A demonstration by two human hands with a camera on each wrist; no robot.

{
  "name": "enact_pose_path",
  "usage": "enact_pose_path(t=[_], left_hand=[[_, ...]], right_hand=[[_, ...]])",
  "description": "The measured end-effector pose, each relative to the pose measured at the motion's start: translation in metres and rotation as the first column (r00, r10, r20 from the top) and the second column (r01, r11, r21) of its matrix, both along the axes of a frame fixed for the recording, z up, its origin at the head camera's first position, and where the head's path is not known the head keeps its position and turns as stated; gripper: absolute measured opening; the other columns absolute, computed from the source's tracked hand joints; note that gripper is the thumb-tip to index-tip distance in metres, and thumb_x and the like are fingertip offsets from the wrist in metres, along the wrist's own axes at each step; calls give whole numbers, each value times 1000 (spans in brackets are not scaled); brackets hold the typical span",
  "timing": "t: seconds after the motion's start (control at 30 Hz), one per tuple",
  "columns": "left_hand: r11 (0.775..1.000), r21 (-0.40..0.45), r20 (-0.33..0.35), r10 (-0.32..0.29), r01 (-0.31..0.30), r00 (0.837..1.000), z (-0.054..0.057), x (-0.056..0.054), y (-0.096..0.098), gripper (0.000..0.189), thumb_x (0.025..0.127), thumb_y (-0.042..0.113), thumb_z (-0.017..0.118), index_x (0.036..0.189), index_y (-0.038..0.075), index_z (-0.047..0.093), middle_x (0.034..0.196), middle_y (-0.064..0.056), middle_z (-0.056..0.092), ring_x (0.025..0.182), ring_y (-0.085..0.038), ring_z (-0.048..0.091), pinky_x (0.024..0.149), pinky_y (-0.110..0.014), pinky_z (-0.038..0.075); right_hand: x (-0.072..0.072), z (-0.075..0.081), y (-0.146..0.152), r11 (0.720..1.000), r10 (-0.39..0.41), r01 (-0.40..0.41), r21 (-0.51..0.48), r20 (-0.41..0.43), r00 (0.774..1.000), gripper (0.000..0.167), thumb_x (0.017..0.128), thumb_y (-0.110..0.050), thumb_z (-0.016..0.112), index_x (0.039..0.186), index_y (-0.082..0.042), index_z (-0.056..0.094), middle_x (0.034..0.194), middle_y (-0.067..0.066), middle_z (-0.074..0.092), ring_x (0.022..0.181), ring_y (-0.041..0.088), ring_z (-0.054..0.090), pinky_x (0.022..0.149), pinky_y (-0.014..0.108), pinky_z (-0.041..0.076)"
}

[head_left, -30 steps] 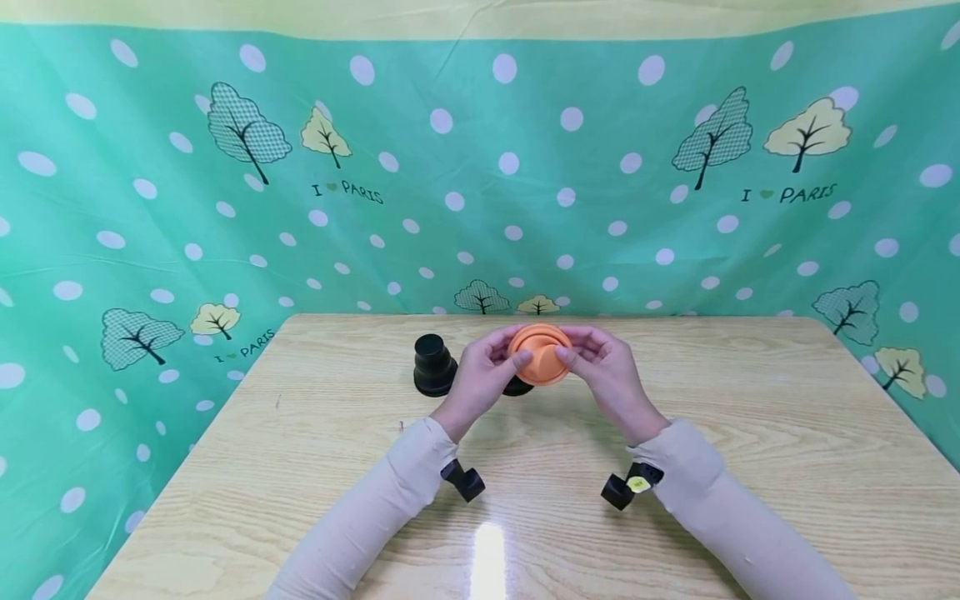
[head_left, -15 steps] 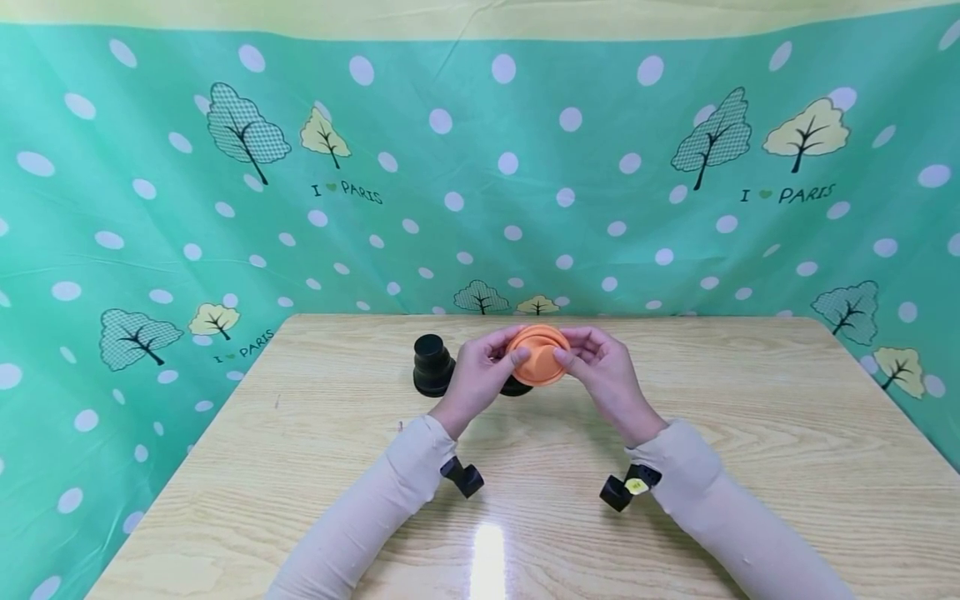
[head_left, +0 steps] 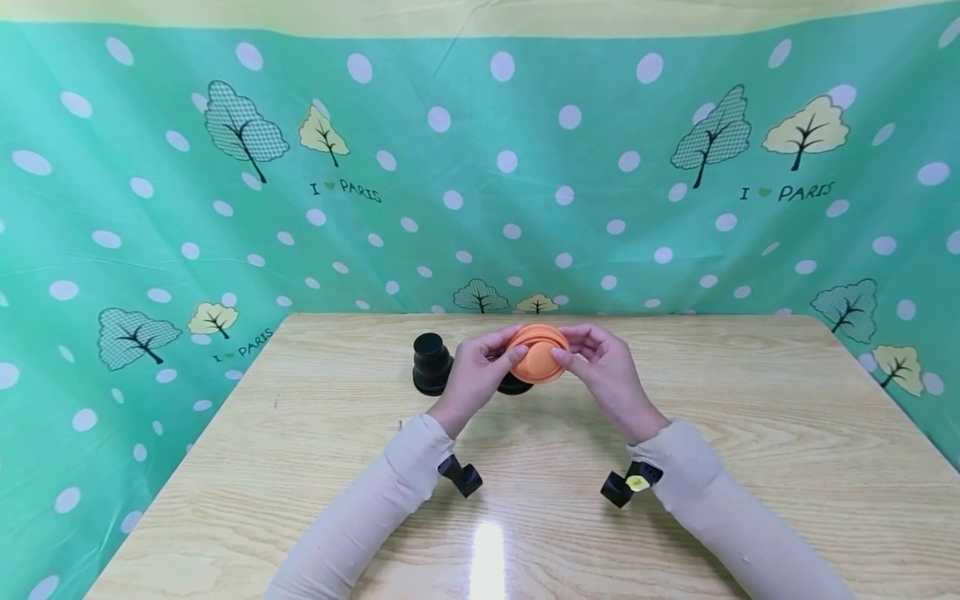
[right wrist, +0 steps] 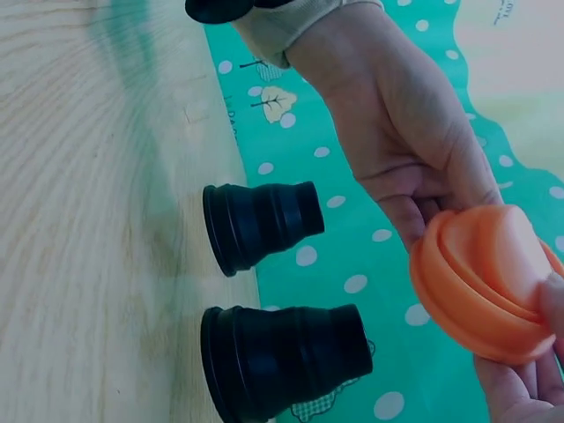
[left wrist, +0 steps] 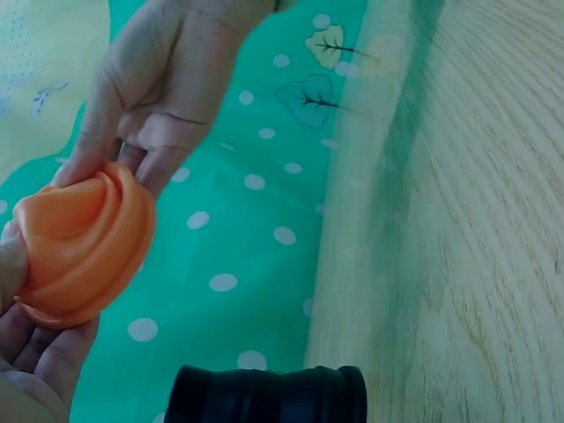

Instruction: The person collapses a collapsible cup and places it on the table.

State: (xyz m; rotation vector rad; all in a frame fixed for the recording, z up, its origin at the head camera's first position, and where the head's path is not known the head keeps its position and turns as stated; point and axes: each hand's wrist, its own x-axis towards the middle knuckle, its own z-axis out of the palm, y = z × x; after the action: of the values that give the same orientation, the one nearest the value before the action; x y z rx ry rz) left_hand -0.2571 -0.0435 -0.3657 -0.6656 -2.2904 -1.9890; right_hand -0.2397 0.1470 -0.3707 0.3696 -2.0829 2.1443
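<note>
An orange collapsible silicone cup (head_left: 539, 360), folded down into ridged rings, is held up over the table's far part. My left hand (head_left: 474, 377) pinches its left side, the thumb on the face toward me and the fingers behind. From the right, my right hand (head_left: 613, 379) grips the opposite edge in the same way. In the left wrist view the cup (left wrist: 84, 247) looks lopsided, its rings bunched toward one side. Two black stepped cups stand wide end down: one black cup (right wrist: 264, 225) beside my left hand, another black cup (right wrist: 286, 361) mostly hidden behind it in the head view.
The wooden table (head_left: 750, 400) runs back to a green dotted cloth (head_left: 480, 167) hung behind it. A black wrist camera (head_left: 462, 477) sits on the left sleeve, and another wrist camera (head_left: 627, 485) on the right one.
The thumbs have worked the orange cup's middle: its creased, dented centre now shows as a rounder, smoother disc. Both hands stay in nearly the same place.
</note>
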Motion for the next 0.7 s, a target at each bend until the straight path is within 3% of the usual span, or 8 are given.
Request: enact_pose_path(t=[0.07,0.17,0.5,0.7], left_hand=[[1000,12,4,-9,9,1000,-7,-6,-1,39,90,15,64,127,3,59,118,-13,65,105,-21,63,85,-27,53],[1000,-1,5,-20,20,1000,-7,-7,-3,39,89,16,65,127,6,60,120,-11,64,106,-19,63,85,-26,52],[990,-113,-37,-88,84,995,-5,-1,-4,41,90,17,64,129,6,58,124,-8,62,105,-16,63,81,-26,54],[989,-116,-12,-89,87,996,-2,1,-4,41,89,18,66,128,9,59,126,-5,61,103,-14,63,81,-26,54]], right_hand=[[0,0,2,1000,15,-15,19,10,1000,36,84,-8,72,114,4,56,100,-1,64,93,12,61,80,22,53],[-1,1,3,998,40,-41,39,18,999,38,82,-10,74,115,2,58,105,3,64,97,14,61,82,24,53],[0,0,2,982,105,-99,161,-27,994,40,83,-12,73,120,0,61,117,17,63,99,11,64,84,25,53],[2,1,0,975,76,-63,211,-52,996,36,83,-10,72,116,2,62,112,17,64,96,10,63,82,25,53]])
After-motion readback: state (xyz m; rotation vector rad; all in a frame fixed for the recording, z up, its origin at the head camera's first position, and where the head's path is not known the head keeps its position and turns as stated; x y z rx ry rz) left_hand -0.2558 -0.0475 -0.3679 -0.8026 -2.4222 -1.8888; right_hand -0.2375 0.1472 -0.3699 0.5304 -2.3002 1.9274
